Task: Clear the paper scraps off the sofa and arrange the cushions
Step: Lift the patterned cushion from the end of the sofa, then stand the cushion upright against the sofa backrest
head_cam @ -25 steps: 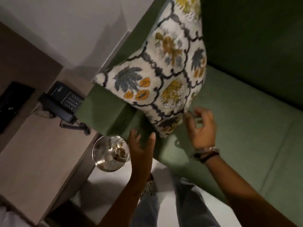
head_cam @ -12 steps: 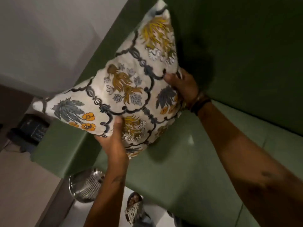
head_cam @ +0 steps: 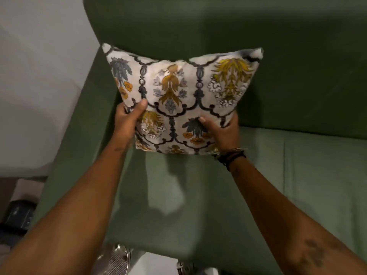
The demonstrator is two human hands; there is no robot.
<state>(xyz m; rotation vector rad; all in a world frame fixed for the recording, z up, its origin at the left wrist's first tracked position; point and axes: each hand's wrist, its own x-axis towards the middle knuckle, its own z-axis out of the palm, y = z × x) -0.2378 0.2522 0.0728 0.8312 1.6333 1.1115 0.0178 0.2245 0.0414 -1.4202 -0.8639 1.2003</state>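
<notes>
One cushion (head_cam: 184,100) is clamped by left hand (head_cam: 127,120) and right hand (head_cam: 222,132) fingers, upright against sofa (head_cam: 297,165) back at frame centre; no scraps are seen; release is left.

Bare forearms, dark wristbands (head_cam: 231,155), perhaps a tattoo (head_cam: 314,255)

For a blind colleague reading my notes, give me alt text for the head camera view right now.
Two bare hands, left hand and right hand, hold a floral patterned cushion upright by its lower sides against the backrest of a green sofa. A metal mesh bin shows at the bottom edge.
</notes>
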